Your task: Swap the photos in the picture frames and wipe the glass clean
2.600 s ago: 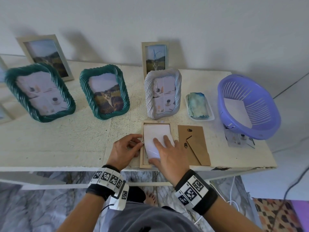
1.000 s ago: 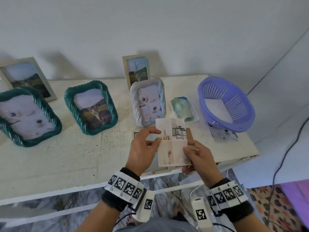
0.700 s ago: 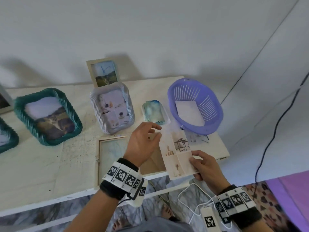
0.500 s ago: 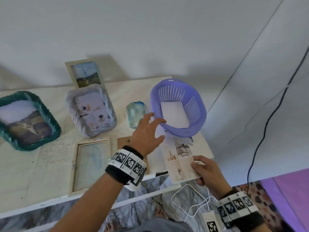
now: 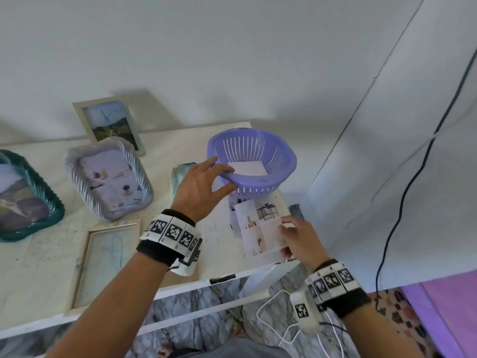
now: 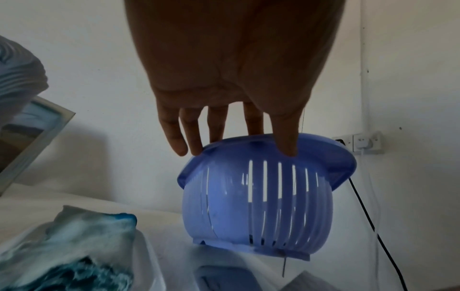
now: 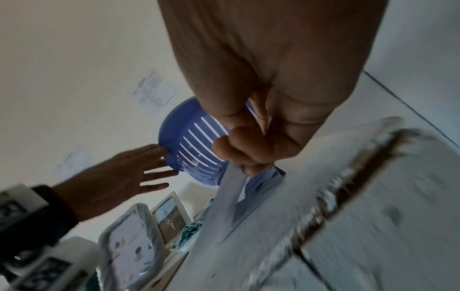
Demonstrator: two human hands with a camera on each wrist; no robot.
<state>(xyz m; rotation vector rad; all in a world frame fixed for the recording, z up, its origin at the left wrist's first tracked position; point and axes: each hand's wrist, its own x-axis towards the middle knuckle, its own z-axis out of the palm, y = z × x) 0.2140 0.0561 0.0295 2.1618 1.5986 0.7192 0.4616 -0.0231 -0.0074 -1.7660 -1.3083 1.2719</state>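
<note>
My right hand (image 5: 289, 236) pinches a collage photo (image 5: 258, 228) by its lower right corner, just above the table's front right corner. In the right wrist view the photo (image 7: 229, 189) hangs from thumb and curled fingers. My left hand (image 5: 206, 182) is at the purple basket (image 5: 268, 153): the index finger lies over the near rim and the thumb presses the wall beneath it. In the left wrist view the other fingers (image 6: 174, 137) stay straight. An empty wooden frame (image 5: 103, 262) lies flat with its glass showing, front left of my left wrist.
A white rope frame (image 5: 108, 179), a teal frame (image 5: 23, 202) and a small wooden frame (image 5: 111, 122) stand behind. A blue cloth (image 6: 74, 246) sits in a white dish left of the basket. Another photo (image 5: 233, 202) pokes out under the basket. Cables (image 5: 402, 202) hang at the right.
The photo came out of the flat frame. My left hand let go of it and reached right to the basket's rim. My right hand carried the photo right, toward the table corner.
</note>
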